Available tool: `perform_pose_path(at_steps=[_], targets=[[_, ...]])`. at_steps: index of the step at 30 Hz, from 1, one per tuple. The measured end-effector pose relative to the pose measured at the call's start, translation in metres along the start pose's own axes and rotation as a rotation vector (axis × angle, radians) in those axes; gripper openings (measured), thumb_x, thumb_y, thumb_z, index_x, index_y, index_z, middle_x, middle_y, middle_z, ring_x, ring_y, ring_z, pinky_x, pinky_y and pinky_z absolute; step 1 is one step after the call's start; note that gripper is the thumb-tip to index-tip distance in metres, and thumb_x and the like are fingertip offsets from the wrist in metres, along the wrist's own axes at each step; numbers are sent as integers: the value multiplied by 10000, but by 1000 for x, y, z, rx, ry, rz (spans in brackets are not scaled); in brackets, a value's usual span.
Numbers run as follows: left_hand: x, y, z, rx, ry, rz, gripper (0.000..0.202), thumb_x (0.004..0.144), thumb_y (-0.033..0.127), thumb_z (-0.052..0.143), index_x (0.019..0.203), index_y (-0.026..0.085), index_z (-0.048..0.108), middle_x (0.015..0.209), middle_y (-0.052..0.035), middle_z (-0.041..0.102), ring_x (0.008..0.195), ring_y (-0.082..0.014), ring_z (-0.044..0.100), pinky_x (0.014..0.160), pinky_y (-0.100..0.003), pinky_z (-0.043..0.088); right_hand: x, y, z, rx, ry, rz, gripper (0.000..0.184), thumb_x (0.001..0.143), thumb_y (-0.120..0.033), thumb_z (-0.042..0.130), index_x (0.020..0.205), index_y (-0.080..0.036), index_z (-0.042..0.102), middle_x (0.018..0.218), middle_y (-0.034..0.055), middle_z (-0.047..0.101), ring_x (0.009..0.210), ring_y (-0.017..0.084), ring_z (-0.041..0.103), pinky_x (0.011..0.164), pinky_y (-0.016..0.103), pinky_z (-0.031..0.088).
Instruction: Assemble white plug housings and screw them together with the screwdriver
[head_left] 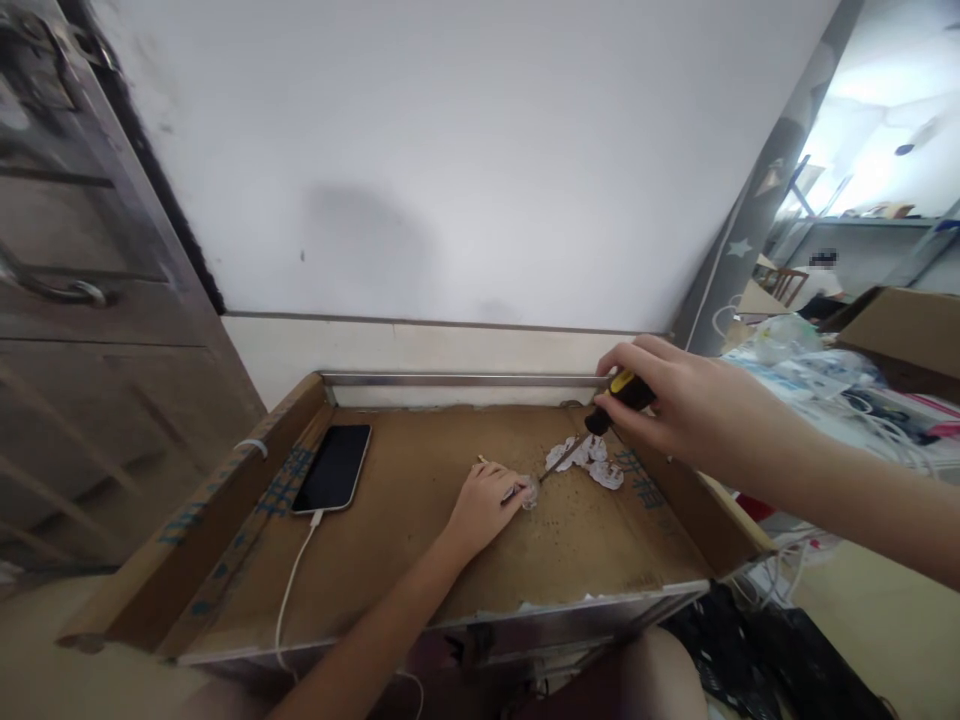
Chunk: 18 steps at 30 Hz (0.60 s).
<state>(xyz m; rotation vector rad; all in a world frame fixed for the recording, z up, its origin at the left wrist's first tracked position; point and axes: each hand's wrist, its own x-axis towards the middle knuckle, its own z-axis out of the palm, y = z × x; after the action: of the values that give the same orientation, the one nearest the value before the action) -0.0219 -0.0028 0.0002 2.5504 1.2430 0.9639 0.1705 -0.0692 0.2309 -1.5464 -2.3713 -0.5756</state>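
My right hand [652, 385] is closed around the black and yellow handle of a screwdriver [628, 392]. Its thin metal shaft slants down to the left, and the tip meets a small whitish, clear-looking piece [529, 492]. Pressed low on the cardboard, my left hand [487, 500] pinches that piece between thumb and fingers. What exactly the piece is cannot be made out. Beyond the shaft lie several similar crumpled whitish pieces [600, 465], loosely clustered. Dark specks are scattered on the cardboard around the tip.
A cardboard-lined table [405, 540] with raised side flaps stands against a white wall. On its left lies a phone [334, 468] with a white charging cable [294, 580]. A metal door [112, 300] is at left. Clutter, a cardboard box [900, 335] and a distant person [821, 285] appear at right.
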Motion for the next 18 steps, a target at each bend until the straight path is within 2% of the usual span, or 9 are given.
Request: perform_pose_path(at_steps=[4, 7, 9, 11, 14, 16, 18], targets=[[3, -7, -13, 20, 162, -164, 116, 856, 292, 566, 855, 221, 658, 863, -3, 706, 855, -189, 598, 803, -336, 399, -18, 4, 2, 25, 160, 58, 246, 879, -388, 426, 988, -206, 551, 963, 57, 583, 635, 149, 563, 544, 303, 405], [4, -14, -19, 91, 229, -272, 136, 850, 315, 571, 833, 218, 663, 840, -20, 707, 844, -207, 603, 770, -339, 399, -44, 0, 28, 135, 289, 137, 222, 869, -340, 480, 1026, -199, 545, 969, 76, 573, 824, 185, 595, 695, 321, 479], [3, -18, -20, 130, 241, -327, 153, 851, 331, 564, 820, 222, 667, 818, -24, 705, 840, -216, 601, 760, -343, 398, -66, -8, 61, 203, 336, 172, 194, 856, -292, 508, 1021, -194, 530, 1000, 97, 559, 930, 197, 583, 822, 340, 482], [2, -20, -21, 161, 224, -380, 164, 852, 340, 558, 818, 229, 674, 820, -24, 707, 850, -223, 594, 760, -348, 397, -90, -20, 104, 247, 314, 226, 194, 859, -263, 496, 1044, -206, 498, 1016, 103, 551, 966, 199, 576, 842, 350, 481], [0, -21, -21, 217, 184, -457, 175, 848, 355, 560, 810, 236, 683, 947, -21, 704, 935, -236, 567, 780, -357, 391, -116, -38, 167, 256, 415, 418, 208, 845, -340, 513, 1007, -211, 501, 897, 66, 556, 792, 174, 587, 682, 302, 489], [-2, -22, -21, 250, 145, -472, 176, 846, 357, 560, 807, 241, 686, 1034, -13, 682, 986, -238, 545, 796, -357, 387, -122, -46, 197, 267, 333, 394, 198, 821, -332, 535, 985, -222, 540, 834, 40, 562, 760, 178, 570, 667, 301, 471], [-2, -23, -21, 270, 102, -455, 167, 847, 350, 560, 808, 246, 685, 1055, -9, 671, 1001, -235, 535, 811, -357, 384, -120, -49, 214, 272, 268, 388, 224, 794, -298, 549, 1006, -225, 561, 827, 37, 557, 761, 187, 550, 679, 313, 457]])
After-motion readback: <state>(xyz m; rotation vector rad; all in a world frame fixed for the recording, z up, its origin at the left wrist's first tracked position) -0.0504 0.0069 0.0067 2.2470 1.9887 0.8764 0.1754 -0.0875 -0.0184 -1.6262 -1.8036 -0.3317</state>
